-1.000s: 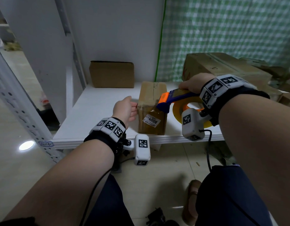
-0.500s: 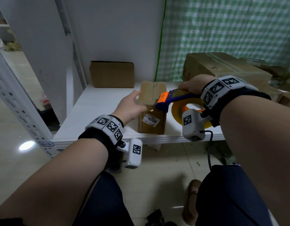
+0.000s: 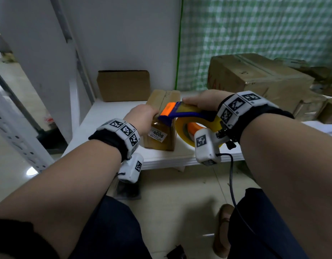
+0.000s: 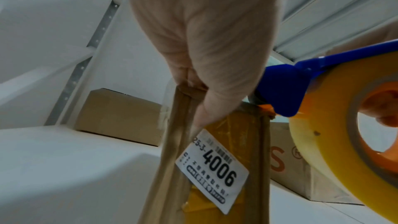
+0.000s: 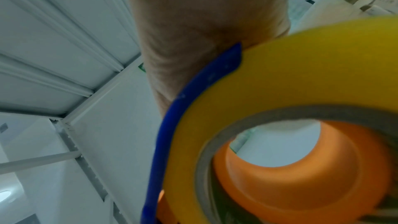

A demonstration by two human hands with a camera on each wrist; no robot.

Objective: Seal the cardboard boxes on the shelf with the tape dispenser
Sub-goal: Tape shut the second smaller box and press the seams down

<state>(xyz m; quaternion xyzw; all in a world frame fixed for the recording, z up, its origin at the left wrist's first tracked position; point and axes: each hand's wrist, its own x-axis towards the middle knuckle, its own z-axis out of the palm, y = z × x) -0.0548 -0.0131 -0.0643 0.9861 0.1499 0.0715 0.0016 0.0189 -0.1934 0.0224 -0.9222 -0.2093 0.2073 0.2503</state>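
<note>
A narrow cardboard box with a white "4006" label stands near the front edge of the white shelf. My left hand grips its near top left corner, thumb down the front face by the label. My right hand holds the blue and orange tape dispenser with its yellow tape roll. The orange tip of the dispenser sits on the box's near top edge. My right fingers are mostly hidden behind the dispenser.
A small brown box stands against the back wall on the left. A large taped carton and more cartons crowd the shelf's right side. A white upright stands at the left, and tiled floor lies below.
My left hand moved from the box's left side up onto its near top corner. The dispenser tip shifted slightly left onto the box's top front edge.
</note>
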